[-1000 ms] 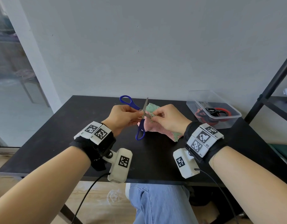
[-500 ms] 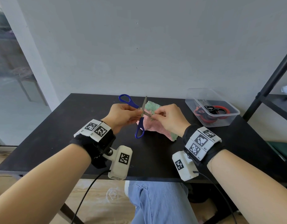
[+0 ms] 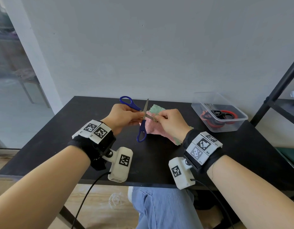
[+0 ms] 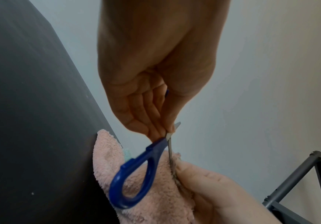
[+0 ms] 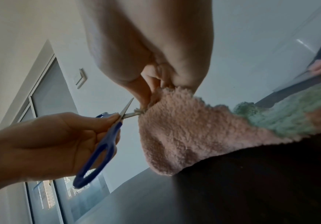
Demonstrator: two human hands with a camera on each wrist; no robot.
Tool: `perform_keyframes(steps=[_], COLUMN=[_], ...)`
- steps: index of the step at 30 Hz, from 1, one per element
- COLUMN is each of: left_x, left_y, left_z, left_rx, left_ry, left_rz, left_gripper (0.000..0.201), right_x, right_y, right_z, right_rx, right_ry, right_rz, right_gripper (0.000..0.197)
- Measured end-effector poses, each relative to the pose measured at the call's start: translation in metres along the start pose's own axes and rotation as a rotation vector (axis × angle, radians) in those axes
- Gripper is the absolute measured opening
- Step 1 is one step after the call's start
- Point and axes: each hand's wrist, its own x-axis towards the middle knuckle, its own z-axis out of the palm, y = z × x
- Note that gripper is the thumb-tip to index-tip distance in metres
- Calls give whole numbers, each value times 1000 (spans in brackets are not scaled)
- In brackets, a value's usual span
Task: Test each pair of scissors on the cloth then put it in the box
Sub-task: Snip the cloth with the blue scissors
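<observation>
Little has shifted in the last second: your two hands and the scissors hold the same pose over the middle of the table [image 3: 80, 129], blades spread as before.

Your left hand [image 3: 122, 117] grips the blue-handled scissors [image 3: 141, 128] near the pivot, fingers curled round the shank with the thumb pressed on top. One handle loop points up and away from you, the other hangs down toward you. Blades stand apart in an X; the lower blade runs to the cloth's edge.

Your right hand [image 3: 172, 123] pinches the edge of the pink and green cloth [image 3: 153, 128] between thumb and fingertips, lifting that edge right at the blade. In the right wrist view the blade tip [image 5: 134, 114] meets the fuzzy hem just beside your fingertips [image 5: 146, 97]. The remaining cloth drapes down onto the table.

Clear plastic box [image 3: 229, 128] sits at the table's far right, well apart from your hands. Inside it lie red-handled and black-handled scissors [image 3: 217, 115], loops overlapping; the count cannot be told.
</observation>
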Motion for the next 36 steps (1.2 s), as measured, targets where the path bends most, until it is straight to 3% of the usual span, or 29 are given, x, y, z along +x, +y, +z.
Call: perform_keyframes(steps=[7,11,14,19,24,29,36], left_x=[0,-1,-2,-4,-6,-7,-8], left_y=[-1,0,1,-1,-2,-1,0], left_z=[-11,-22,-23,-26,-24,-14,-10], left_rx=[-48,-202,-267,-223,-18,69,88], left_ry=[-16,-29,-59,-132,-139,-110,-92], left_rz=[-8,10,5,-33,-38,0,33], left_gripper=[21,12,6,16,26,19,11], right_x=[10,8,5,4,-4,-2,1], right_y=[9,15,14,14,-5,-6,-8], right_z=[-6,-11,-5,-5,-11,-3,-5], right_rx=[-22,20,190,612,939,434,222], right_ry=[86,13,11,-20,-159,-138,-130], right_rz=[101,62,76,233,166,50,-29], right_gripper=[34,38,27,21,22,20,21])
